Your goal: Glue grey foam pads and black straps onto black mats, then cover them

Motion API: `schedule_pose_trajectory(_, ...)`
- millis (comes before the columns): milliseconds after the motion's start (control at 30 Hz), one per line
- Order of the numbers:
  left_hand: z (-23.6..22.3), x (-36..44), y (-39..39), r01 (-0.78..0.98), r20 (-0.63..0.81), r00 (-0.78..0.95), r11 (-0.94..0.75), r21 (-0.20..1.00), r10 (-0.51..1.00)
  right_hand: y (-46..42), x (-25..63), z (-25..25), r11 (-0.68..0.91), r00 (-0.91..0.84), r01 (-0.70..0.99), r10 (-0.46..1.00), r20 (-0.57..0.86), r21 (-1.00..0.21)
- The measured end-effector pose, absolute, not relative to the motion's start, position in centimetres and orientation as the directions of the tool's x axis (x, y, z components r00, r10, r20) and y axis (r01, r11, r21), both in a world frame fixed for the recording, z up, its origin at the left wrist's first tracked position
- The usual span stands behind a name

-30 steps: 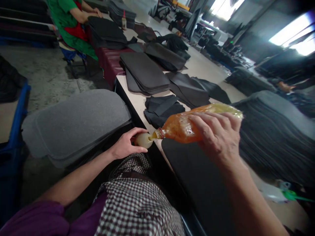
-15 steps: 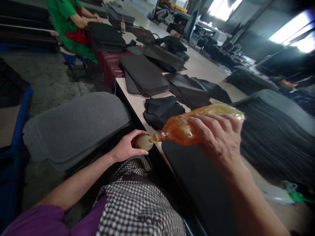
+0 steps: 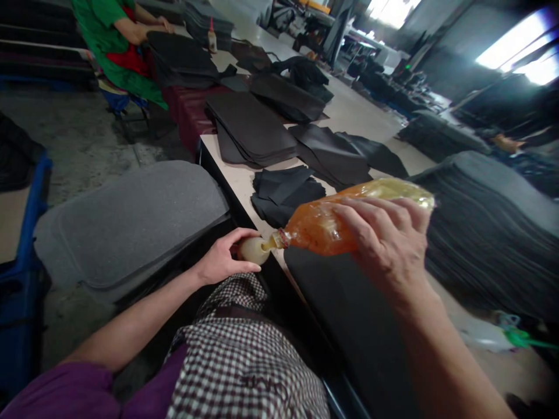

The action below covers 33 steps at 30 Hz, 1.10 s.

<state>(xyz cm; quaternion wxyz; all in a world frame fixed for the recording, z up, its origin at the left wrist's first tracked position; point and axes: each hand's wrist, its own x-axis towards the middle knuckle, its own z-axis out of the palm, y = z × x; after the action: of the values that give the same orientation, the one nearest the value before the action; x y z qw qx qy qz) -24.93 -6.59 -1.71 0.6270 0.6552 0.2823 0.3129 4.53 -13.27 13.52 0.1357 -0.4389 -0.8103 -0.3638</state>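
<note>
My right hand (image 3: 388,235) grips the tilted bottle (image 3: 321,227), neck pointing left at the small bottle's (image 3: 251,251) mouth; my left hand (image 3: 223,259) clasps that one.

Dim light, glaring windows (image 3: 515,48), blurred edges

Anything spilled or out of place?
No spill visible around the orange bottle. Only the small black pieces look untidy: heaped at odd angles on the table, beside a flatter, more even stack of dark sheets.
</note>
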Motion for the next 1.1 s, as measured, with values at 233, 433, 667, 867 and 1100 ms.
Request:
schedule_pose_trajectory(233,-1.98,-24.95,-6.60,-0.032,0.048,0.647,-0.036,0.999,0.761,-13.20,4.42,13.61,0.352,-0.578,0.808,0.626,0.523,0.472)
schedule_pose_trajectory(433,-2.23,-24.94,-6.65,-0.025,0.049,0.636,-0.043,0.999,0.770,-13.05,4.18,13.75,0.354,-0.586,0.801,0.629,0.511,0.483)
schedule_pose_trajectory(667,-2.41,-25.09,-6.66,-0.032,0.056,0.637,-0.047,0.998,0.768,-12.94,3.89,13.66,0.351,-0.592,0.796,0.624,0.510,0.493)
schedule_pose_trajectory(867,-2.45,-25.04,-6.69,-0.031,0.055,0.640,-0.046,0.998,0.766,-12.91,4.03,13.45,0.342,-0.582,0.802,0.630,0.514,0.489)
schedule_pose_trajectory(1100,-2.27,-25.05,-6.69,-0.043,0.052,0.642,-0.031,0.999,0.765,-12.86,4.09,13.34,0.349,-0.584,0.801,0.631,0.511,0.486)
